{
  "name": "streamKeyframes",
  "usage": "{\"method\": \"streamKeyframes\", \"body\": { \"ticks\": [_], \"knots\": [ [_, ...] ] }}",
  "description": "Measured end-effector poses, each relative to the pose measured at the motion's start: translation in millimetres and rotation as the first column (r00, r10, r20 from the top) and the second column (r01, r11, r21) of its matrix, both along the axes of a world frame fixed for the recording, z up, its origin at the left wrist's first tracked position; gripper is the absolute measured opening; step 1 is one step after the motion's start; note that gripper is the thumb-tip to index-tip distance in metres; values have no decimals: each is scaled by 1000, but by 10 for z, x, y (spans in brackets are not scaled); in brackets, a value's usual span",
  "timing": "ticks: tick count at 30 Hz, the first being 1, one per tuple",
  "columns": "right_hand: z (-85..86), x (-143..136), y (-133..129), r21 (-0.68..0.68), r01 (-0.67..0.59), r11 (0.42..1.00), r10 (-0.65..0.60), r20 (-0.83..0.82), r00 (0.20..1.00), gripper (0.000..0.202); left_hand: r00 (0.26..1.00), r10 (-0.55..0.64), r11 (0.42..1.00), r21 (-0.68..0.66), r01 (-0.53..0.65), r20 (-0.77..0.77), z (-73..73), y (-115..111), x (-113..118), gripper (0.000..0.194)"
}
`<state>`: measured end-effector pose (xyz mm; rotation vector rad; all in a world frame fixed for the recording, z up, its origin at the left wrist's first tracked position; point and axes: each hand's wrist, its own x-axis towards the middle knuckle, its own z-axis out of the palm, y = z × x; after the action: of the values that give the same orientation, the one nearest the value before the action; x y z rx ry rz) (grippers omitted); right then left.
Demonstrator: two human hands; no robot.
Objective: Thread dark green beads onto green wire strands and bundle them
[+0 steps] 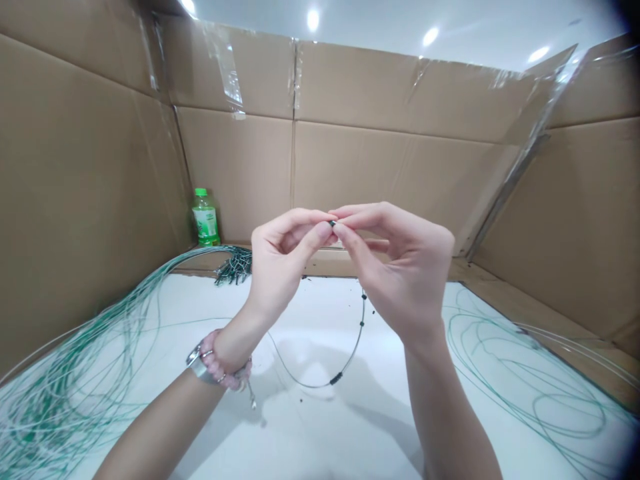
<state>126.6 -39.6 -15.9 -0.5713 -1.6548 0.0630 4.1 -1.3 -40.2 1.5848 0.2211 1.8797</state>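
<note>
My left hand [283, 247] and my right hand [400, 260] meet at the fingertips in front of me. Both are closed in a pinch on a small dark green piece [333, 223], mostly covered by the fingers; its exact kind cannot be made out. Below the hands hangs a thin cord [359, 343] in a loop. On it sit small dark pieces like beads [363, 323] and a short dark ribbed cluster [336, 379]. Where the cord's ends run behind the hands is hidden. A pink bead bracelet and a silver-coloured band circle my left wrist.
On the left lies a large bundle of green and white strands [65, 400], its dark tips [234, 265] gathered near the back. Looser green strands [525, 380] curl at the right. A green bottle [205, 219] stands in the back left corner. Cardboard walls [380, 160] surround the white tabletop [310, 440].
</note>
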Motion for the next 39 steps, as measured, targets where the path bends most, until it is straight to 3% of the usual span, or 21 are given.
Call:
{"method": "streamKeyframes", "body": {
  "ticks": [5, 10, 18, 23, 29, 39],
  "knots": [
    [12, 38, 5, -17, 16, 1000, -17, -18, 1000, 14, 995, 80, 995, 60, -76, -60, 19, -1, -40, 7],
    [21, 52, -4, -28, -4, 1000, 4, 0, 1000, 17, 997, 55, 998, -1, -55, -60, 30, -24, -47, 6],
    [27, 66, -30, -23, 34, 999, -34, 8, 999, 16, 996, 43, 999, 6, -42, -75, 40, -45, -53, 5],
    [47, 61, -60, -46, 2, 999, -2, 0, 1000, 15, 993, 112, 993, 51, -110, -48, 43, -45, -43, 4],
    [52, 52, -93, -32, 66, 997, -65, 32, 997, 16, 962, 262, 960, 125, -252, -77, 62, -95, -29, 6],
    [78, 75, -111, -32, 93, 995, -90, 104, 991, 15, 936, 329, 939, 152, -309, -129, 64, -116, -39, 6]
  ]
}}
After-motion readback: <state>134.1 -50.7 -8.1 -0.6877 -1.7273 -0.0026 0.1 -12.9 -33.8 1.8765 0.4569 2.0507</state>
